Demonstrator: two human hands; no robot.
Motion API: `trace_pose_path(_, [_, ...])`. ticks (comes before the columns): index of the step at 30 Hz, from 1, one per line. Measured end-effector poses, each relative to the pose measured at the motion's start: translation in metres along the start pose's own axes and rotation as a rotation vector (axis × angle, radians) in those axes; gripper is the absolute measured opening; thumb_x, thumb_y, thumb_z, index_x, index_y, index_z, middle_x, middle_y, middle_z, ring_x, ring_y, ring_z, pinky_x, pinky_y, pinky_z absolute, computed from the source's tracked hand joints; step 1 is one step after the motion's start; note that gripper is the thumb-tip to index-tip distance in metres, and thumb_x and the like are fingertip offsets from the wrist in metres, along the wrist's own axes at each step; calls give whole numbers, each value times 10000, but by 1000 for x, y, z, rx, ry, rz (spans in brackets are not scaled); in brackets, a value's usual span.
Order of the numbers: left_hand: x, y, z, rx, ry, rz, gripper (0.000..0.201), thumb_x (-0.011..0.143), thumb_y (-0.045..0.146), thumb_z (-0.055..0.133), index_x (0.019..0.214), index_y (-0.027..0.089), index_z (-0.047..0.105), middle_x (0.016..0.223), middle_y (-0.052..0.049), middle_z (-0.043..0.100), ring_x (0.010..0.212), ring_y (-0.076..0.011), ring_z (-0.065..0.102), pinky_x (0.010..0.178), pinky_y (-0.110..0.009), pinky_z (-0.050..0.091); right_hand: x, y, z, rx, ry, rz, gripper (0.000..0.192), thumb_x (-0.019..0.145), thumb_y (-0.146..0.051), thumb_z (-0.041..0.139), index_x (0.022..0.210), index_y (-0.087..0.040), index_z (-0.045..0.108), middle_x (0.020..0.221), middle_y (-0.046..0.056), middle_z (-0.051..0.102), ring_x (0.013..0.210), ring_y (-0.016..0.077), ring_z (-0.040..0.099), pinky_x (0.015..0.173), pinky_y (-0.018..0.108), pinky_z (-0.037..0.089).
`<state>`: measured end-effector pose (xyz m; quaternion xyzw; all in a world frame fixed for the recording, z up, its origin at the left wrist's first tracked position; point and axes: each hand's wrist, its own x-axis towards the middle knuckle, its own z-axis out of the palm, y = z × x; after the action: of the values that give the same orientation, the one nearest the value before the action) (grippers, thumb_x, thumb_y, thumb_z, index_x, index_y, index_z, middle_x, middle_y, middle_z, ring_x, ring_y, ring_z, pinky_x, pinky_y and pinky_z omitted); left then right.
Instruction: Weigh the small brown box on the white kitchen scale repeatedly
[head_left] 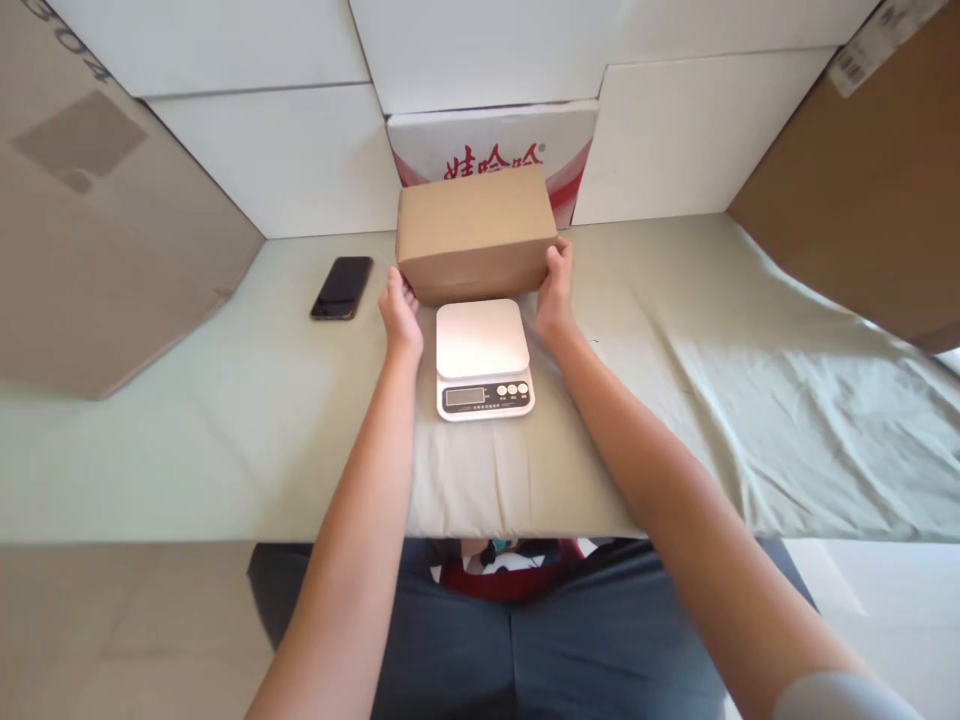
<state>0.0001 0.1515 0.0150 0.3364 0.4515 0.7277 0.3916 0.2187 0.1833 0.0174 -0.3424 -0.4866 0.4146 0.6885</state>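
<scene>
A plain brown cardboard box stands on the cloth-covered table, just behind a white digital kitchen scale. My left hand presses against the box's lower left corner. My right hand presses against its lower right side. Both hands grip the box between them. The scale's platform is bare and its display faces me.
A black phone lies flat to the left of the box. White panels and a white carton with red print line the back. Brown cardboard sheets stand at the left and right.
</scene>
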Motion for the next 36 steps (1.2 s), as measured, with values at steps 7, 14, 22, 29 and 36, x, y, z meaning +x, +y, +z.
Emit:
trace_pose_path(7, [6, -23, -14, 37, -6, -5, 726, 943, 805, 491, 1287, 208, 723, 1547, -163, 651, 1513, -281, 567, 1225, -389, 461, 4, 37, -9, 24, 15, 77, 523, 860, -752, 544, 1157, -321, 523, 1304, 29, 652, 1363, 249, 609, 1257, 509, 471])
trace_pose_path(14, [11, -27, -13, 47, -46, -6, 689, 990, 727, 482, 1360, 187, 700, 1550, -162, 647, 1530, -302, 547, 1239, -412, 448, 11, 49, -13, 32, 24, 128, 495, 871, -731, 535, 1172, -338, 526, 1356, 14, 658, 1424, 252, 588, 1282, 536, 456])
trace_pose_path(22, [9, -25, -9, 23, -36, -15, 679, 973, 742, 510, 1331, 202, 717, 1533, -132, 670, 1540, -288, 535, 1240, -387, 458, 13, 50, -12, 54, -6, 117, 650, 852, -756, 568, 1354, -348, 512, 1550, -7, 587, 1544, 226, 484, 1350, 532, 378])
trace_pose_path(29, [3, -22, -10, 19, -18, 37, 737, 950, 758, 518, 1418, 212, 678, 1627, -142, 586, 1566, -262, 505, 1276, -373, 411, 8, 46, -20, 34, 21, 201, 700, 854, -684, 556, 1471, -368, 452, 1663, 8, 508, 1580, 197, 477, 1375, 533, 325])
trace_pose_path(36, [-1, -21, -11, 55, -26, -51, 735, 1009, 710, 410, 1471, 186, 639, 1671, -171, 527, 1588, -270, 473, 1310, -415, 355, -8, 17, -11, -61, -82, 154, 606, 854, -683, 617, 1315, -289, 628, 1546, 60, 640, 1563, 251, 492, 1393, 506, 297])
